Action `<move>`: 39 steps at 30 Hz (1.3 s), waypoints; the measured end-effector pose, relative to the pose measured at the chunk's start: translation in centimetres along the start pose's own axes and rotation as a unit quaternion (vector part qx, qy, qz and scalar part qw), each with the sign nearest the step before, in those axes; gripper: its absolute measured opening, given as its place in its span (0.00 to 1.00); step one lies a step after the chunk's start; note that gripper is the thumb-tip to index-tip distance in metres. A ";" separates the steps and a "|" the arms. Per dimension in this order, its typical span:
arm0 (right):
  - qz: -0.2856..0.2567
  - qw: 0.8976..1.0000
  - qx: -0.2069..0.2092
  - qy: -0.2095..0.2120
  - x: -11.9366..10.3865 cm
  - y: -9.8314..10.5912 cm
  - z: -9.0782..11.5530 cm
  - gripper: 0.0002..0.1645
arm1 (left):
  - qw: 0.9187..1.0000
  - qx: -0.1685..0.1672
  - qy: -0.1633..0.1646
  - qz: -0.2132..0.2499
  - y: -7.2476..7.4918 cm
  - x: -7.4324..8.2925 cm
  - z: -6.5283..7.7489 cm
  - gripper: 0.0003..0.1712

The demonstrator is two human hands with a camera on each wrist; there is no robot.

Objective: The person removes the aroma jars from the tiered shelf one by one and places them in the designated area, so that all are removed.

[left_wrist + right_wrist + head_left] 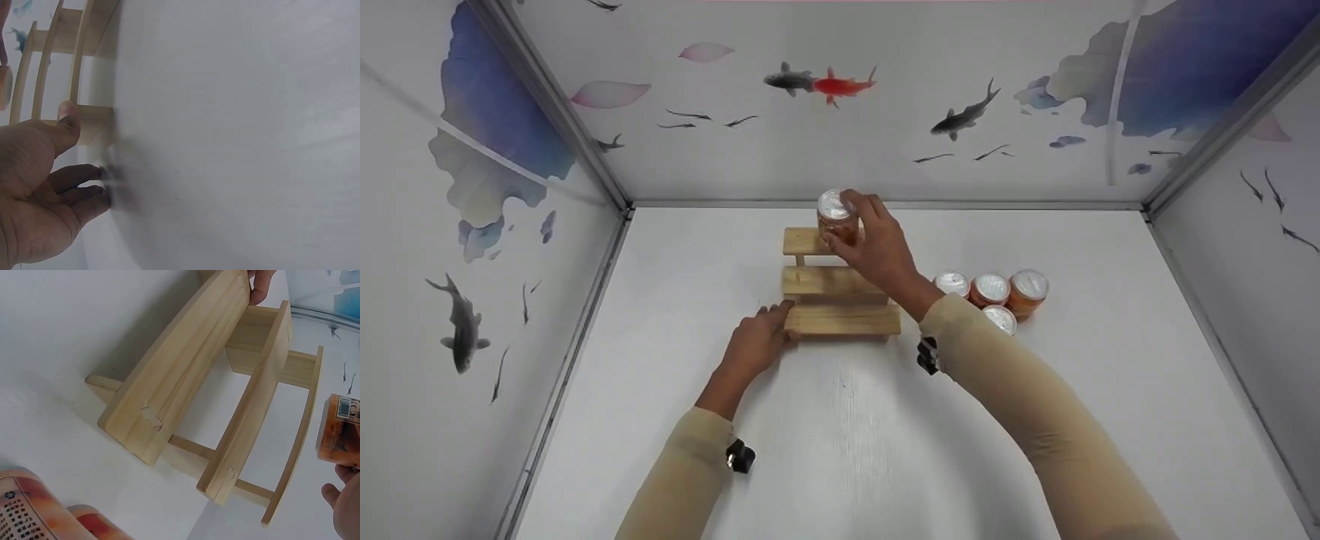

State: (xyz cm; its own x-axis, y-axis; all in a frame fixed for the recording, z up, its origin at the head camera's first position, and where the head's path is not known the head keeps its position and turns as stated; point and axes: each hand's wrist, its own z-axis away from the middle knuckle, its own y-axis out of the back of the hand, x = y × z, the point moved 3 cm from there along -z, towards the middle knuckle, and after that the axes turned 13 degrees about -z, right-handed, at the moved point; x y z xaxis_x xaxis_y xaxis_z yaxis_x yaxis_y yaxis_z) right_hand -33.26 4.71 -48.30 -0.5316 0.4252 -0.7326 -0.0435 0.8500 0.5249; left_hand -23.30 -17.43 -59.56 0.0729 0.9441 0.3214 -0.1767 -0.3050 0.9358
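Note:
My right hand [883, 244] grips an orange-labelled jar [838, 214] with a silver lid, its thumb and fingers on either side. The jar is upright, close over the top step of a small three-step wooden rack [844, 320]. A barcode shows on the jar's label [346, 413] in the right wrist view. At the left end of the lowest step is my left hand [757, 341]. In the left wrist view this hand [39, 197] has its thumb against the rack's end, its other fingers loosely bent near the white tabletop.
Several similar silver-lidded jars [991, 289] stand grouped on the tabletop [1110, 420], right of the rack. Two of them appear at the lower left of the right wrist view. White walls printed with fish [960, 116] enclose the table at the back and sides.

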 end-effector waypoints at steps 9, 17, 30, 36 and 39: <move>0.010 1.000 0.011 0.022 0.8 2.5 1.3 0.41 | 1.000 -0.010 0.011 0.017 0.2 0.0 0.1 0.36; 0.007 0.999 0.025 0.031 1.5 4.9 2.7 0.41 | 1.000 -0.011 0.016 0.006 0.1 0.0 0.0 0.35; 0.014 0.999 0.041 0.032 2.9 8.2 5.4 0.41 | 1.000 -0.012 0.015 0.014 0.1 0.0 0.0 0.37; 0.019 0.998 0.043 0.038 3.2 9.5 6.6 0.42 | 1.000 -0.018 0.016 0.017 0.0 -0.2 -0.1 0.38; 0.012 0.998 0.044 0.032 3.3 10.1 7.3 0.43 | 1.000 -0.019 0.014 0.018 -0.2 -0.3 -0.1 0.38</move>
State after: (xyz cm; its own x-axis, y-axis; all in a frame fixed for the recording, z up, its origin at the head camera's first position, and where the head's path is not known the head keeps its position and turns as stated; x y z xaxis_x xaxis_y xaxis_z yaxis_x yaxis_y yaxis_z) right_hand -29.26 17.02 -48.61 -0.5844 0.4283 -0.6892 0.0430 0.8645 0.5008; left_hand -23.41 -17.62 -59.81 0.0378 0.9363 0.3492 -0.2149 -0.3337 0.9178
